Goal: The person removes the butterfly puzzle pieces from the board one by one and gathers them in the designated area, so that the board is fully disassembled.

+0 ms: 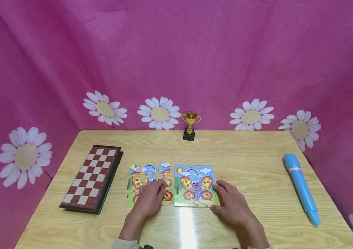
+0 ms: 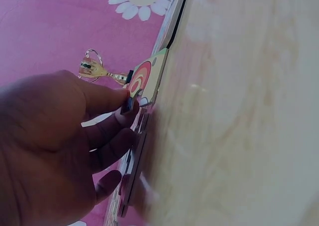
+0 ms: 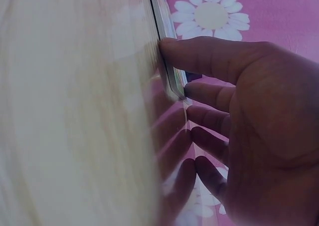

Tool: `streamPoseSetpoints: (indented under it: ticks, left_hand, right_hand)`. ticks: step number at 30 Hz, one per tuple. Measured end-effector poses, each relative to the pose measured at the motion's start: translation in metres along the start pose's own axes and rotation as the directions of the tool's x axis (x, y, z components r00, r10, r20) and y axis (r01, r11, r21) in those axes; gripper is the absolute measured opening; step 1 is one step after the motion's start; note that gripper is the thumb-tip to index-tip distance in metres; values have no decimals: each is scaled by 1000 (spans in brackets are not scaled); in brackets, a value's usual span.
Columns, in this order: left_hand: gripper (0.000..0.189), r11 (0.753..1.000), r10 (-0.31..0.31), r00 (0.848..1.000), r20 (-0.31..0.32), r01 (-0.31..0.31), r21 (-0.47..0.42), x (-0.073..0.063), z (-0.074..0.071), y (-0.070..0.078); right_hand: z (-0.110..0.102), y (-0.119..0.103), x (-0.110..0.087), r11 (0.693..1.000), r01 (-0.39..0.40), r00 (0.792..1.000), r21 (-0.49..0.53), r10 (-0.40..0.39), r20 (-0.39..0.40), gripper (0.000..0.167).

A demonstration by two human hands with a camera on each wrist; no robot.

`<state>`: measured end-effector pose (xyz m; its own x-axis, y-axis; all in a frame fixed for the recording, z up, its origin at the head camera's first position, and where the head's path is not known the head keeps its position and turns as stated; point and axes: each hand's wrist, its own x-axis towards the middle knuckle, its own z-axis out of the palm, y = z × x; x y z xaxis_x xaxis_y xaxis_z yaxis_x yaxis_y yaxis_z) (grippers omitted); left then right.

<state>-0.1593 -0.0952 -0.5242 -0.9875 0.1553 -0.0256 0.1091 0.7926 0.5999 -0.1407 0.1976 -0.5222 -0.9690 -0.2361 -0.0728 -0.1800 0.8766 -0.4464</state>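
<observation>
Loose butterfly puzzle pieces (image 1: 133, 199) lie in a rough square on the left of the table. Over their near right part is my left hand (image 1: 150, 197). In the left wrist view, its thumb and index finger pinch a small puzzle piece (image 2: 130, 105), mostly covered by the fingertips. Beside the pieces a square butterfly puzzle board (image 1: 195, 186) lies flat, its picture whole. My right hand (image 1: 234, 205) touches the board's near right corner, thumb low and index finger higher on the right edge. Its fingers are fairly straight and spread in the right wrist view.
A folded checkered chessboard (image 1: 91, 176) lies at the left. Behind the puzzles stands a small gold trophy cup (image 1: 190, 124) on a black base. Near the right edge lies a big blue pen-shaped object (image 1: 302, 188). Pink flowered cloth (image 1: 176, 62) hangs behind the wooden table (image 1: 257, 155).
</observation>
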Motion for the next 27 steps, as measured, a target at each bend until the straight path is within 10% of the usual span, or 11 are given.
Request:
streamPoseSetpoints:
  ticks: [18,27]
  left_hand:
    - [26,996,-70,987,-147,61,-66,4,-9,-9]
    - [44,996,-49,976,-210,65,66,2,-23,-25]
  right_hand:
    - [3,7,2,999,16,1000,41,-15,-24,75]
    - [2,13,9,991,-41,996,129,50,-71,79]
